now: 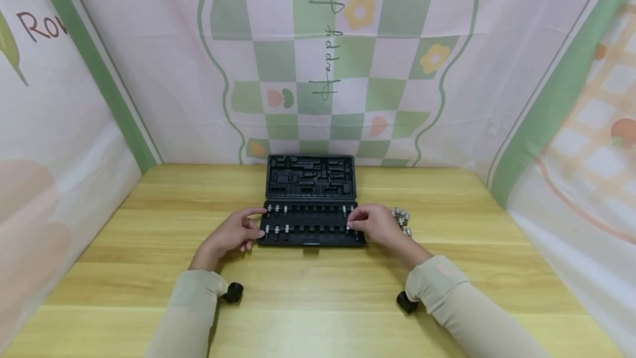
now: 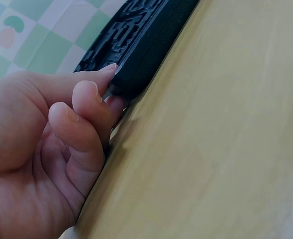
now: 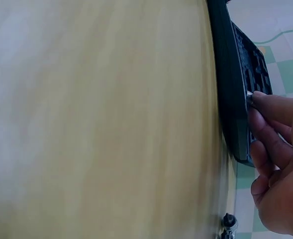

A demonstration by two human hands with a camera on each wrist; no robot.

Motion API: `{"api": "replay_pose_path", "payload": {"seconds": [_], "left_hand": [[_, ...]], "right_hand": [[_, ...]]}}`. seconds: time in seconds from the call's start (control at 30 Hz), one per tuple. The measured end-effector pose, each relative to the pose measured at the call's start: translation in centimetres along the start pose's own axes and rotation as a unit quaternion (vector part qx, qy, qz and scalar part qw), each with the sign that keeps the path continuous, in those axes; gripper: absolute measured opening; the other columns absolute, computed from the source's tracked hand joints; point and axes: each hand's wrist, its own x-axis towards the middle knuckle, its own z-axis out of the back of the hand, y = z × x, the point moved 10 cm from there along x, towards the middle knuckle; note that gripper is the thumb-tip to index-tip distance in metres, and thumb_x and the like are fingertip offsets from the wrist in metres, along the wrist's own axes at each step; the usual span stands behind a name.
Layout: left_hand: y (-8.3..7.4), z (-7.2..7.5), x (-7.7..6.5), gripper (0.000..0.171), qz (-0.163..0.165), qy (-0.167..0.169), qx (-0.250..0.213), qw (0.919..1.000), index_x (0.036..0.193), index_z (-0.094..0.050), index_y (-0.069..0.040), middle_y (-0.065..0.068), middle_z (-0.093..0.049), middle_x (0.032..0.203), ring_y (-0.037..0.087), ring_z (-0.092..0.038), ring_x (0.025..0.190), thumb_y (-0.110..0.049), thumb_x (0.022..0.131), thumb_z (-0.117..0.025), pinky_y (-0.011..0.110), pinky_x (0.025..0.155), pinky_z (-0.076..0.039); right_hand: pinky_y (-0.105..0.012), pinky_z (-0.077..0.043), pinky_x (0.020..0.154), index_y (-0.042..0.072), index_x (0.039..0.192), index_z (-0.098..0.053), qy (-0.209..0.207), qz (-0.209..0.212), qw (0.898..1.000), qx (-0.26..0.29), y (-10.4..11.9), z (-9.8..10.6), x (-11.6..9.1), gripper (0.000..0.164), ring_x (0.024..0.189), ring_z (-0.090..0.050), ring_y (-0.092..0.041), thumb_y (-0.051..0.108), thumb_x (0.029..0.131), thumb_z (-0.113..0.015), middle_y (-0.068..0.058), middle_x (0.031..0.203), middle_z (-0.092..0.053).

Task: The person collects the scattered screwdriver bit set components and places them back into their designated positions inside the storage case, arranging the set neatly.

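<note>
Open black case point(image 1: 313, 218) sits on the table point(image 1: 318, 303), lid point(image 1: 312, 175) up at the back, and the right hand point(image 1: 379, 226) has a small metal fitting point(image 3: 249, 95) pinched btwn thumb and finger near the right end of the front row — prob getting seated, tho I can't tell if it's in its slot. Left hand point(image 1: 232, 232) has thumb and index apart, touching the case's left edge, other fingers curled in; can't tell how hard it presses. Imo that's a good setup: brace the case w/ the left, line the fitting up w/ its slot, then press straight down so it doesn't cock sideways or nudge its neighbours. Pinch near the top, b/c those slots look tight. Material-wise, case looks like matte moulded plastic, lid full of stepped, blocky recesses. Seated fittings point(image 1: 276, 232) are slim and silvery w/ darker near ends. Loose fittings point(image 1: 400, 216), a shiny lil heap, lie just beside the right hand, partly hidden by it. Table's smooth yellowish woodgrain — round stuff could roll, so watch that.
</note>
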Motion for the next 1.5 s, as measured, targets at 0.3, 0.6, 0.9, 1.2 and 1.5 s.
{"api": "replay_pose_path", "payload": {"seconds": [0.3, 0.6, 0.9, 1.2, 1.5], "left_hand": [[0.0, 0.0, 0.0, 0.06, 0.004, -0.003, 0.005, 1.0, 0.149, -0.037, -0.007, 0.018, -0.063, 0.093, 0.017, -0.053, 0.052, -0.002, 0.094, -0.062, 0.028, 0.045, -0.045], [0.1, 0.1, 0.0, 0.06, 0.009, -0.005, 0.003, 0.9999, 0.148, -0.038, -0.008, 0.017, -0.063, 0.092, 0.016, -0.053, 0.051, -0.002, 0.094, -0.062, 0.027, 0.045, -0.046], [0.0, 0.1, 0.0, 0.061, 0.005, -0.001, 0.003, 1.0, 0.149, -0.034, -0.004, 0.019, -0.062, 0.093, 0.016, -0.052, 0.051, 0.0, 0.094, -0.061, 0.027, 0.044, -0.045], [0.2, 0.1, 0.2, 0.06, 0.01, 0.001, -0.001, 0.9999, 0.148, -0.037, -0.008, 0.018, -0.062, 0.093, 0.015, -0.054, 0.052, -0.002, 0.094, -0.062, 0.026, 0.046, -0.045], [0.2, 0.1, 0.1, 0.06, 0.009, -0.002, 0.002, 1.0, 0.148, -0.038, -0.008, 0.017, -0.062, 0.092, 0.016, -0.054, 0.052, -0.001, 0.094, -0.062, 0.027, 0.046, -0.045]], "right_hand": [[-0.033, -0.05, 0.067, 0.008, 0.086, -0.074, 0.018, -0.008, 0.999, -0.032, 0.2, -0.3, 0.4, 0.007, 0.077, -0.058, -0.015, 0.015, 0.087, -0.074, 0.002, 0.083, -0.066], [-0.034, -0.051, 0.072, 0.008, 0.085, -0.074, 0.032, -0.017, 0.999, -0.012, -0.3, -0.7, 1.0, 0.005, 0.079, -0.06, -0.015, 0.01, 0.088, -0.072, 0.0, 0.085, -0.067], [-0.036, -0.051, 0.074, 0.003, 0.086, -0.074, 0.054, -0.011, 0.998, -0.013, 0.2, -1.0, 0.9, 0.008, 0.08, -0.06, -0.015, 0.011, 0.088, -0.073, 0.0, 0.084, -0.068], [-0.034, -0.052, 0.072, 0.004, 0.084, -0.074, 0.066, -0.02, 0.998, 0.003, 0.0, -1.2, 0.7, 0.004, 0.079, -0.061, -0.015, 0.007, 0.087, -0.072, -0.002, 0.085, -0.068], [-0.029, -0.047, 0.062, 0.0, 0.085, -0.071, 0.048, 0.005, 0.998, 0.028, 0.3, -1.3, 0.9, 0.004, 0.065, -0.055, -0.012, 0.0, 0.082, -0.074, 0.0, 0.07, -0.062]]}}
